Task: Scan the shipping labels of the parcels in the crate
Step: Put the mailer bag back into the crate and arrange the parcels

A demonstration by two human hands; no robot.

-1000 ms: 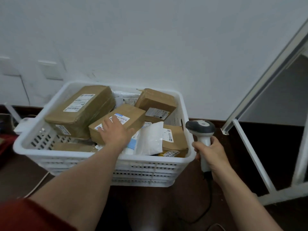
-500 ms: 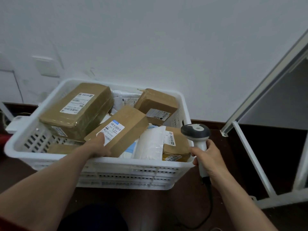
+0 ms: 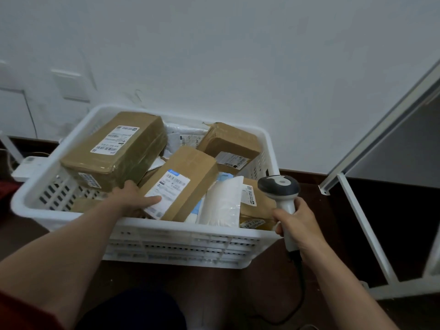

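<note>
One white crate (image 3: 166, 234) holds about five brown cardboard boxes (image 3: 114, 151) and two white poly mailers (image 3: 221, 201); one barcode scanner (image 3: 278, 186); two hands (image 3: 133, 198).

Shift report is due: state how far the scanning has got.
Done: nothing shows as scanned. In hand: left hand grips the middle parcel, label up; right hand holds the scanner beside it. Left: the other parcels in the crate.

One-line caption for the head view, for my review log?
Left hand tilts a labelled cardboard parcel up in the white crate while right hand holds the barcode scanner beside it.
</note>
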